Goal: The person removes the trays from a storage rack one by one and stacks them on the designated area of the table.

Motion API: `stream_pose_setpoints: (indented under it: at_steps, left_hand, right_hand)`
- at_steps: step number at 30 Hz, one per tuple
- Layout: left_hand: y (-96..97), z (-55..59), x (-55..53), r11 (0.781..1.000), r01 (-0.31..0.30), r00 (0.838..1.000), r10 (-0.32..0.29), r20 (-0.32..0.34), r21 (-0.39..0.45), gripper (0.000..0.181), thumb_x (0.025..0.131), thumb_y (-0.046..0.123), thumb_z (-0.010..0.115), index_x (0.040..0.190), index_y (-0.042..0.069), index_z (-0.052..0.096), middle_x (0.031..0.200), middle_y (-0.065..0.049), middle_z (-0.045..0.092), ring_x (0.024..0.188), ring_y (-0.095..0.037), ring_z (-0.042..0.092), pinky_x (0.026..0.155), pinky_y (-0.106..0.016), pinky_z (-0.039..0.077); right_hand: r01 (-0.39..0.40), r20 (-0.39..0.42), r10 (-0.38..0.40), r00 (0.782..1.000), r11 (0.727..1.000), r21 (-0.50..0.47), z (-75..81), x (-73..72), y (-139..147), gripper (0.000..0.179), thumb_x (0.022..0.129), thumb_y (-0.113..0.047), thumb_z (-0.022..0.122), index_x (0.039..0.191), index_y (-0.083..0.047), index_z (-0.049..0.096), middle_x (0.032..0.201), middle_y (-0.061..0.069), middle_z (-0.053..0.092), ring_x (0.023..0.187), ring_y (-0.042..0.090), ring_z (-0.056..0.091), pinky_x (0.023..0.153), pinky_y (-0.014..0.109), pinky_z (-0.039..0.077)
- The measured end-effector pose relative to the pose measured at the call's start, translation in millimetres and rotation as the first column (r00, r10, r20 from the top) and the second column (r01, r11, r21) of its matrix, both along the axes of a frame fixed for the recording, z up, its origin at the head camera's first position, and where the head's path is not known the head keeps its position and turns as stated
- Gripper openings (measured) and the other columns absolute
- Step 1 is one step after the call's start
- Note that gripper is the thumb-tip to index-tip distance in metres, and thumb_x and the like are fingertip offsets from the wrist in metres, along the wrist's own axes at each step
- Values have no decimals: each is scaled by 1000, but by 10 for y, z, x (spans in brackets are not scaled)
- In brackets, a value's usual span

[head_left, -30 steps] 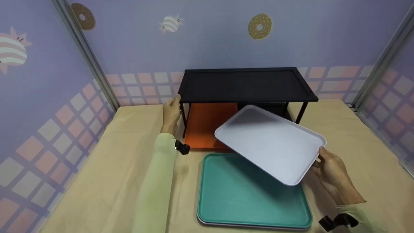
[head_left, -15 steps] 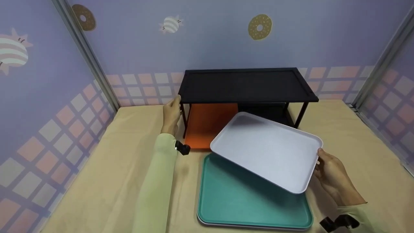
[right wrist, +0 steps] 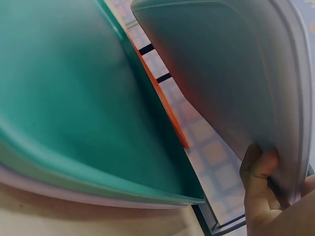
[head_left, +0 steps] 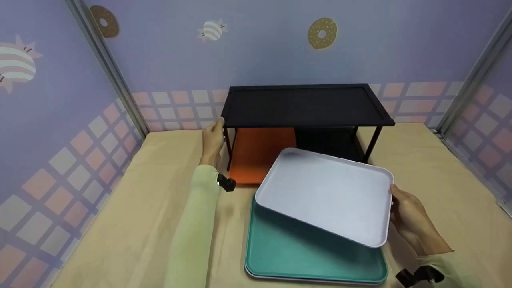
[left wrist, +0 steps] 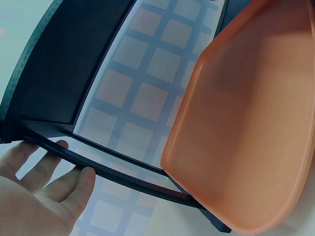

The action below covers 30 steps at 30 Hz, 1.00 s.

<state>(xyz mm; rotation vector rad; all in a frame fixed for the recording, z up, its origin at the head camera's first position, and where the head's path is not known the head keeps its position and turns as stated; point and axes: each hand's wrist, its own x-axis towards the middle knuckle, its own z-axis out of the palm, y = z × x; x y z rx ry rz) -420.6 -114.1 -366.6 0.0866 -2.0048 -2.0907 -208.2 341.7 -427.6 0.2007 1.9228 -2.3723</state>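
Note:
My right hand [head_left: 414, 218] pinches the right edge of a white tray [head_left: 326, 194], which is held tilted over a green tray [head_left: 304, 256]. In the right wrist view, the white tray's underside [right wrist: 221, 64] shows, with curled fingers [right wrist: 258, 172] against it near its edge. The green tray lies on top of a pale tray [right wrist: 74, 191]. My left hand [head_left: 212, 141] grips the black two-tier rack [head_left: 306, 106] at its front left corner. Its fingers [left wrist: 81, 189] are at the rack's leg in the left wrist view. An orange tray [head_left: 256, 156] sits on the left of the lower tier.
The rack's dark lower tier [head_left: 330, 140] shows to the right of the orange tray. A beige cloth [head_left: 160, 200] covers the table. Patterned walls [head_left: 264, 48] stand behind and on both sides, with metal posts [head_left: 106, 66] in the corners.
The white tray has come back from the rack toward the near side, shifting down and left in view and turning slightly. My left hand stays at the rack's corner.

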Motion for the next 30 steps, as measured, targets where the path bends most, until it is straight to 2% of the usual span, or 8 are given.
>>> stream_pose_setpoints:
  at_steps: [8,14,18,21,23,26,27,30]
  left_hand:
    - [14,7,7,1000,19,1000,-19,12,19,35,107,40,51,90,9,58,98,0,51,88,-19,49,85,-35,44]
    - [22,3,11,1000,10,1000,-10,-7,6,48,107,40,51,69,16,36,68,5,37,66,-12,40,70,-28,38]
    - [22,-2,9,1000,7,1000,-7,-16,10,48,107,39,52,67,17,35,68,5,37,66,-12,40,70,-29,39]
    - [18,0,12,1000,8,1000,-8,-10,1,43,107,39,52,73,14,43,85,0,52,81,-14,48,80,-31,44]
    - [14,3,20,1000,9,1000,-9,-2,-4,37,107,40,51,84,11,56,111,-6,62,98,-17,54,91,-35,47]
    - [9,5,28,1000,15,1000,-15,4,-18,36,108,41,49,101,8,62,144,-4,55,121,-19,52,105,-41,46]
    - [10,6,29,1000,18,1000,-18,3,-11,36,108,41,49,99,8,62,142,-6,56,119,-20,53,105,-42,46]
    - [15,6,29,1000,21,1000,-21,-4,2,43,107,40,50,78,9,47,107,-6,59,97,-18,52,99,-42,45]
  right_hand:
    - [6,31,-7,999,1000,23,4,7,8,40,108,-47,43,120,-11,55,99,-8,58,90,7,55,82,24,49]
    - [-3,38,1,999,999,42,6,7,4,40,108,-48,43,119,-12,56,100,-7,62,93,8,60,84,26,52]
    - [-19,31,18,999,998,57,2,4,2,41,109,-48,42,120,-11,55,102,-6,62,95,9,60,86,28,52]
    - [-52,22,51,998,995,84,-2,2,3,46,109,-49,38,124,-8,52,107,-5,60,101,10,59,90,28,51]
    - [-67,17,65,998,993,96,-5,2,3,49,109,-50,37,127,-6,50,110,-4,59,104,11,58,92,28,50]
    - [-74,11,74,997,991,113,-8,2,0,52,110,-50,36,129,-4,49,111,-4,58,105,11,58,93,28,50]
    - [-69,9,68,998,991,115,-10,1,-3,51,110,-50,36,129,-4,50,110,-3,59,103,11,59,92,28,51]
    - [-59,6,58,998,990,128,-14,-1,-16,51,110,-49,36,128,-3,50,106,-3,61,99,12,61,89,29,52]
